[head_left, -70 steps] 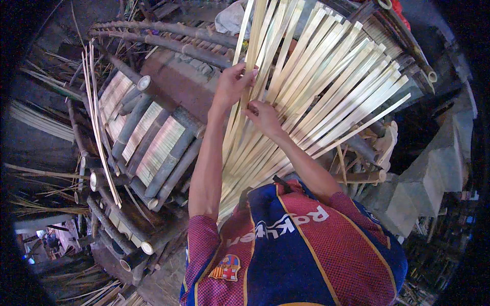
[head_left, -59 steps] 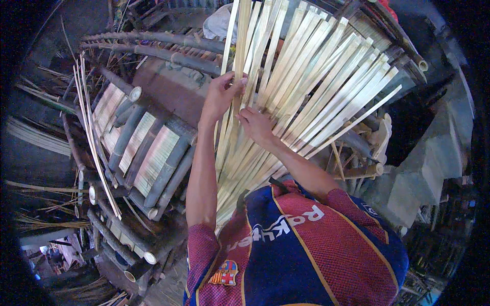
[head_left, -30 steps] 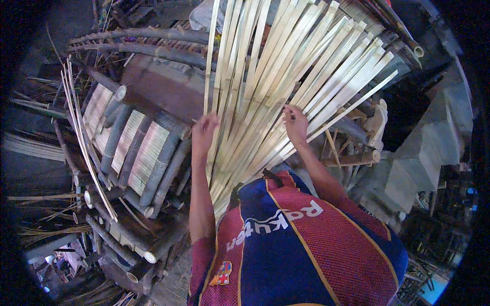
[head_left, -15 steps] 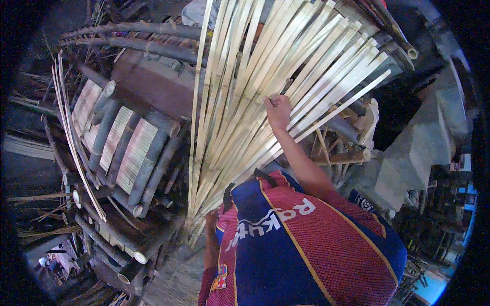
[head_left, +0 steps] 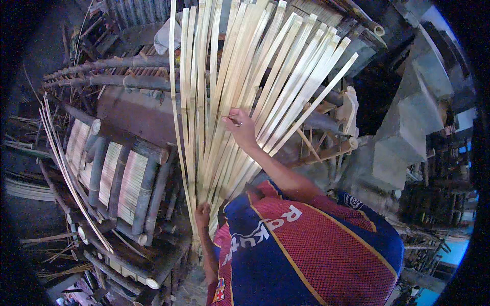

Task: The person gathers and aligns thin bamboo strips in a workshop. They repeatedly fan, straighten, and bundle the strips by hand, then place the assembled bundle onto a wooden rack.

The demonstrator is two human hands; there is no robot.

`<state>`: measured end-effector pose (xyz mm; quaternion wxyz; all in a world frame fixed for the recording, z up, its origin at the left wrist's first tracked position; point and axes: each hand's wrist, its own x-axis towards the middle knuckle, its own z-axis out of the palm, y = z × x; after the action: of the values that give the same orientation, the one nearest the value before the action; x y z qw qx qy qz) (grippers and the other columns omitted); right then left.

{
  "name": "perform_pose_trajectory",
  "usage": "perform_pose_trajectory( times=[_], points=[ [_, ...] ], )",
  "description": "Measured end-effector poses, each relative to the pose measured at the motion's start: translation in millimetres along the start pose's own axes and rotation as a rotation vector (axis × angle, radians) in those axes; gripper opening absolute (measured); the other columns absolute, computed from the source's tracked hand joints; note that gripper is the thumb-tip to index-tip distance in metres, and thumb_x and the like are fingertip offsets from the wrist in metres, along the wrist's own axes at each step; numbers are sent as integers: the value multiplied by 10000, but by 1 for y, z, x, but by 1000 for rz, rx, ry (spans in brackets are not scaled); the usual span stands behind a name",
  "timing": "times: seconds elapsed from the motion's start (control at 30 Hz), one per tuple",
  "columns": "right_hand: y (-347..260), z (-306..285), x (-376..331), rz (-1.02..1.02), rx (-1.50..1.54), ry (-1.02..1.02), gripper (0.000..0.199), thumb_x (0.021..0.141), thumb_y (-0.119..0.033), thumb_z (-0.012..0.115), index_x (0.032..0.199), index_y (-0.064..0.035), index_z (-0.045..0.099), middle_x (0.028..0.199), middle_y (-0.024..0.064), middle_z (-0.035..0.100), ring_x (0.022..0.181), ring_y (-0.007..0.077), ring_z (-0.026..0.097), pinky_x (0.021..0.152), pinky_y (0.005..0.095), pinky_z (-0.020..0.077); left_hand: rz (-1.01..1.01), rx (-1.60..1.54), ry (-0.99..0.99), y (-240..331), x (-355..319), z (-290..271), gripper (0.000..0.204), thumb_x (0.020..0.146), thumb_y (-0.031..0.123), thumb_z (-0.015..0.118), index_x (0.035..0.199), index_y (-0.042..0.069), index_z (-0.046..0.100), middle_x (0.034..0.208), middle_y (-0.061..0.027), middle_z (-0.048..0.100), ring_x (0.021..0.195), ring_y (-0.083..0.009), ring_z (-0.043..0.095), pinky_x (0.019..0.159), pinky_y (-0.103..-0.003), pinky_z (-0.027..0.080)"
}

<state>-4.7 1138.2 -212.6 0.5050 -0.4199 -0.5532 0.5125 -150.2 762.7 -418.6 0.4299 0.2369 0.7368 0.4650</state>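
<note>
A wide fan of long, pale bamboo strips [head_left: 232, 71] spreads upward from a narrow lower end in front of me. My right hand [head_left: 240, 125] lies over the middle of the fan. Its thumb and fingertips are pinched together, and a thin brownish bit shows at them that I cannot make out. Lower down, near the narrow end, my left hand [head_left: 202, 214] is curled against the strips, its fingers closed and partly hidden. The strips' upper ends stand apart from one another, while their lower parts overlap.
At left stands a dark bamboo frame [head_left: 138, 224] with pale slatted panels [head_left: 133, 183]. Loose thin strips [head_left: 71, 168] lean along it. Thick bamboo poles [head_left: 127, 81] run behind the fan. To the right are a wooden frame [head_left: 326, 155] and grey concrete steps [head_left: 393, 163].
The view has shifted, and the fan appears further left. My right hand has moved left across the strips. My left hand shows more fully, a little higher up the bundle.
</note>
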Motion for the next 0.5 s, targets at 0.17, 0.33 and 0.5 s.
perform_pose_trajectory(
  times=[0.17,0.33,0.5],
  points=[
    [-39,7,-11,191,86,-222,220,922,-143,700,993,58,648,844,52,639,775,112,649,682,276,600,318,37,139,208,36,47,395,982,248,620,1244,-47,597,1169,-153,662,1113,-212,611,975,-335,462],
    [-65,11,-23,120,50,-396,220,935,-144,682,982,70,683,870,60,671,754,113,656,692,267,580,357,103,44,273,66,68,293,938,269,687,929,-22,657,849,-53,628,804,-132,577,742,-282,448],
    [-87,5,-30,79,-161,-365,203,937,-163,684,893,35,675,765,52,667,709,111,652,657,276,530,249,-204,-38,270,67,71,379,908,297,727,670,34,591,634,35,479,610,-59,406,569,-257,317]
  ],
)
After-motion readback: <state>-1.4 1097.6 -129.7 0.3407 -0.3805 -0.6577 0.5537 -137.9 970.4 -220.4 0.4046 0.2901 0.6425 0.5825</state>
